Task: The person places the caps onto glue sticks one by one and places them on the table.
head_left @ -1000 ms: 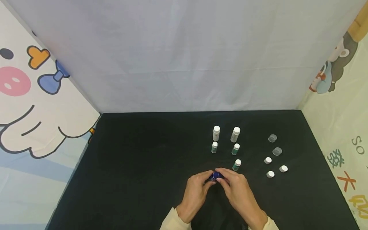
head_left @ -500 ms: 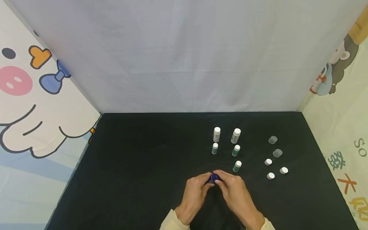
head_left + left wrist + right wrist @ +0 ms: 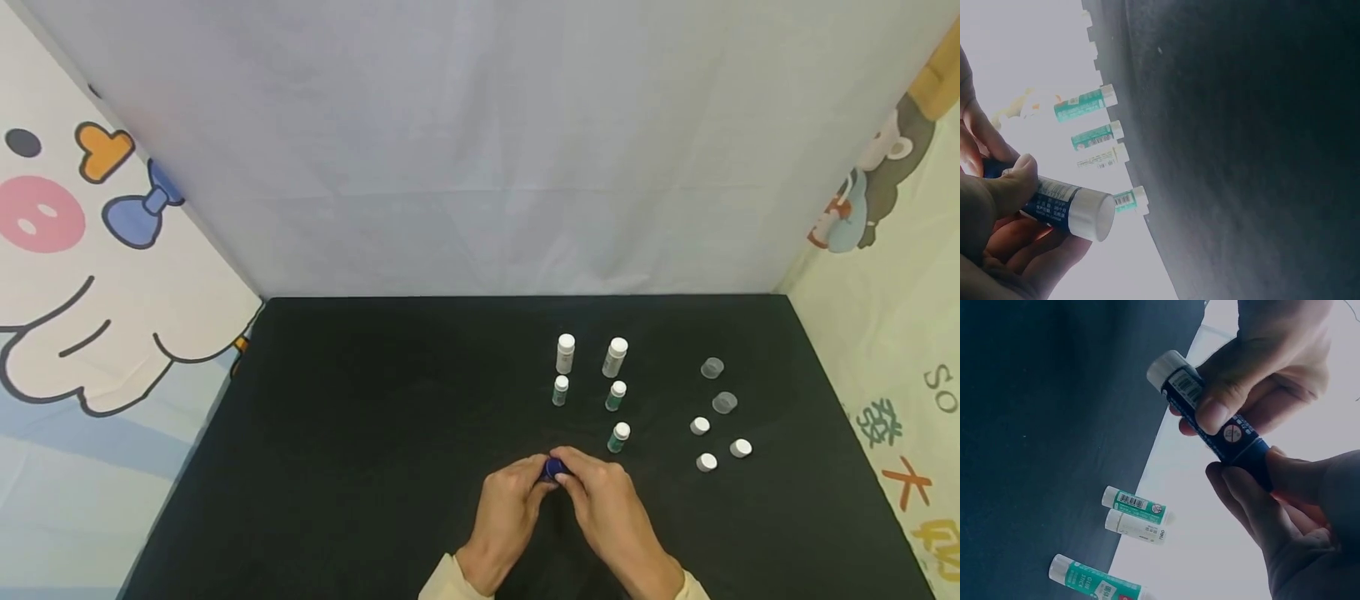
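So here we are in a screened-off tabletop booth, more makeshift set than living space: a black-covered table (image 3: 375,417) spreads beneath the left hand (image 3: 504,508) and right hand (image 3: 613,510), a pale grey sheet (image 3: 480,150) hangs straight ahead of them! Left of the hands, a cartoon-printed white panel (image 3: 112,317); over to their right, a cream panel (image 3: 885,333) with cartoons and lettering!

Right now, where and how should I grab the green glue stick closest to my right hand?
I'd pinch the green glue stick round its body, below the white top, with the right hand once it's free of the blue stick. Come from the near right side: the glue stick stands upright, a slim cylinder, and another green stick stands behind it.
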`<state>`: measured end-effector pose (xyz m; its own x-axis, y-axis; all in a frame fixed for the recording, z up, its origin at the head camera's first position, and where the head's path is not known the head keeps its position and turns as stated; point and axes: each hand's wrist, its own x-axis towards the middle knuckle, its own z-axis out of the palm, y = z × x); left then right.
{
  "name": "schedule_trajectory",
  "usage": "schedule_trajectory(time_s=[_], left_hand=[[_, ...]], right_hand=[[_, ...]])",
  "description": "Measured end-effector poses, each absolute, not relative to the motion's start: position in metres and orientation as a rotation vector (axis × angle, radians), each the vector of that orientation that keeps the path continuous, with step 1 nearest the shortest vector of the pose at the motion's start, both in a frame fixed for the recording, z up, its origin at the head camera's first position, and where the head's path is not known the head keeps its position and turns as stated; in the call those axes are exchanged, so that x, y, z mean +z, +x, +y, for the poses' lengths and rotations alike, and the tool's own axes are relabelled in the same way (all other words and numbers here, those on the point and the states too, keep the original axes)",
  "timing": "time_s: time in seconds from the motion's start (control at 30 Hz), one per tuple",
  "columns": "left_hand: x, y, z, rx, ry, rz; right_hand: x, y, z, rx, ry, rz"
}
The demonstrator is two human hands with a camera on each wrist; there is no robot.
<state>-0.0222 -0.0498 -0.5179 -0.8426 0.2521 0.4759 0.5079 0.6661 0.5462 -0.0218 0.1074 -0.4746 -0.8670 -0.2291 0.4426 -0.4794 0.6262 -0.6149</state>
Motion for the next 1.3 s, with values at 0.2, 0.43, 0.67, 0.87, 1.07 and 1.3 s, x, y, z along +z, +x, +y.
schedule_trajectory(time_s=[0.2, 0.43, 0.67, 0.87, 1.07, 1.3], left_hand=[[-0.515, -0.023, -0.052, -0.920, -0.609, -2.492], [-0.508, -0.026, -0.054, -0.865, -0.604, -2.542], [-0.503, -0.028, -0.056, -0.846, -0.567, -2.617], [-0.499, -0.027, -0.058, -0.866, -0.546, -2.625], [-0.496, -0.027, -0.060, -0.867, -0.530, -2.627], [-0.495, -0.027, -0.064, -0.853, -0.509, -2.637]], right_hand=[[-0.473, -0.023, 0.104, 1.106, 0.564, -2.538], [-0.475, -0.024, 0.103, 1.128, 0.552, -2.520], [-0.478, -0.029, 0.102, 1.189, 0.548, -2.525], [-0.476, -0.029, 0.100, 1.200, 0.552, -2.535], [-0.474, -0.029, 0.099, 1.218, 0.537, -2.534], [-0.477, -0.031, 0.095, 1.263, 0.533, -2.510]])
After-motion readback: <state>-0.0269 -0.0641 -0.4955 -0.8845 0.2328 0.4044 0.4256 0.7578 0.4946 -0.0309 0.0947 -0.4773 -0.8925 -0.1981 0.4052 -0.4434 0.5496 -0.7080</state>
